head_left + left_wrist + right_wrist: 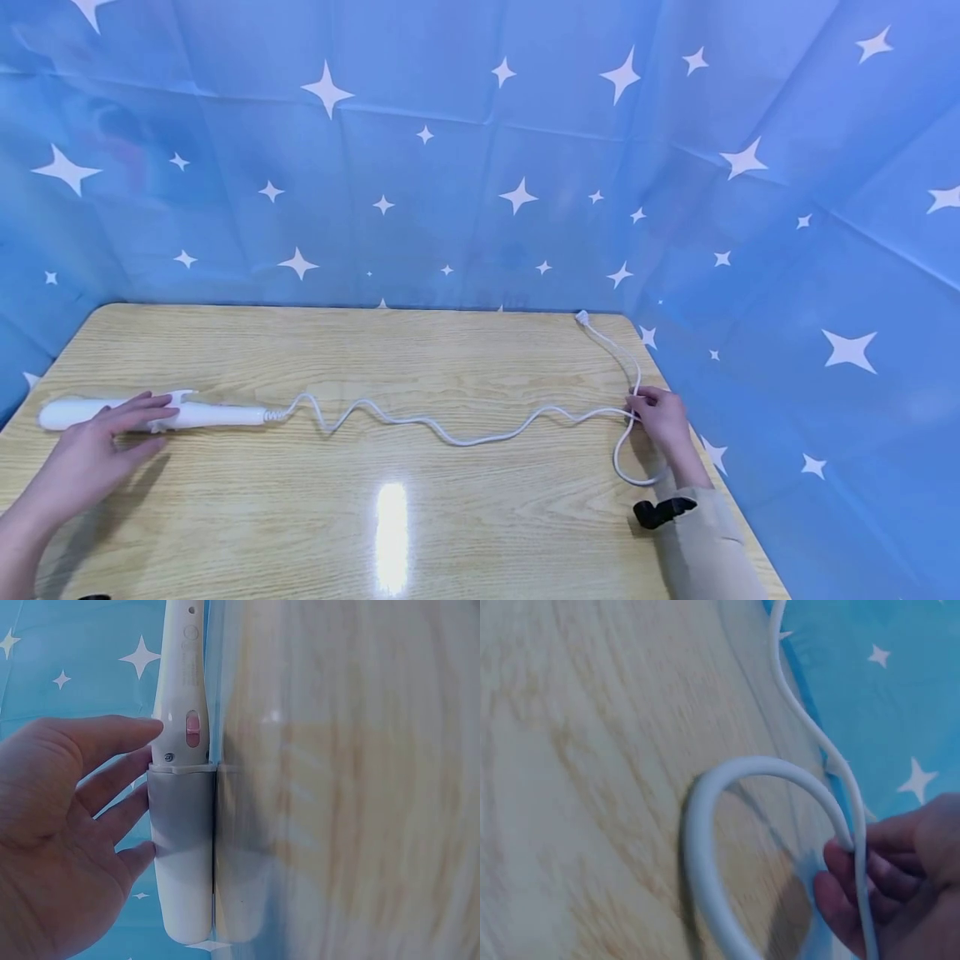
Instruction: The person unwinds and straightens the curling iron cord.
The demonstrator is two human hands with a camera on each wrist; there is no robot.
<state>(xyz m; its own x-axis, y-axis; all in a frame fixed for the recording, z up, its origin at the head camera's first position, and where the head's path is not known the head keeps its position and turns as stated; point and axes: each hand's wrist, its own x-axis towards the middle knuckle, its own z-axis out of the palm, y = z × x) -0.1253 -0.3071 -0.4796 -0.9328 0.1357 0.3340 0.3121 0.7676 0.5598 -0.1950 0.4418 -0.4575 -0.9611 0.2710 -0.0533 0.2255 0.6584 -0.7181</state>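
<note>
A white hair-styling iron (pixel 217 415) lies at the left of the table, its handle toward the right. The left wrist view shows a pink slide switch (pixel 193 729) on it and a wider smooth body below. My left hand (pixel 101 457) is at the iron with fingers loosely extended, fingertips right at its side. From the handle a wavy white power cord (pixel 468 442) runs across to the right. There my right hand (pixel 663 421) pinches the cord between thumb and fingers. A loop of cord (pixel 705 847) hangs from this grip, and another strand passes in front of the fingers.
The cord's plug (pixel 582 317) lies near the far right corner of the wooden table (pixel 300 517). Blue cloth with white stars (pixel 450 167) hangs behind the table and along its right side. A black strap (pixel 663 511) is on the right sleeve.
</note>
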